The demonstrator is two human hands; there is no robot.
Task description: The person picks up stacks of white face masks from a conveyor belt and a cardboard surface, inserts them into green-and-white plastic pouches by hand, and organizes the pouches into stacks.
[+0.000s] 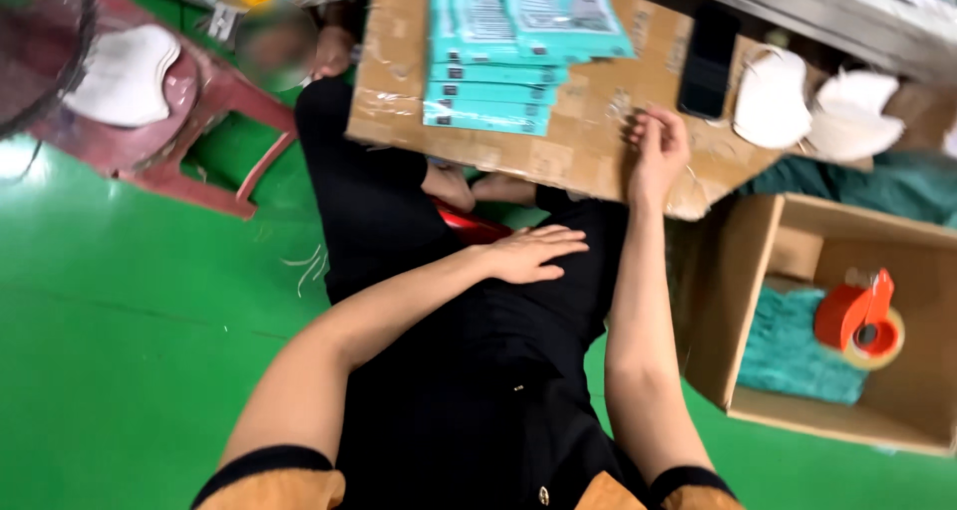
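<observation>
I see a green floor (120, 311) all round, then a flattened cardboard sheet (588, 121) serving as a work surface across the lap in black trousers (478, 370). An open cardboard box (902, 410) sits to the right, with an orange tape dispenser (859, 319) inside on teal cloth (788, 350). A stack of teal flat packets (508, 51) lies on the sheet, upper left. White moulded cups (817, 106) rest at the sheet's far right, a black phone (708, 61) beside them. My left hand (533, 254) lies flat on the thigh, fingers spread, holding nothing. My right hand (653, 151) rests on the cardboard sheet, fingers curled loosely; I can't tell if it pinches anything.
</observation>
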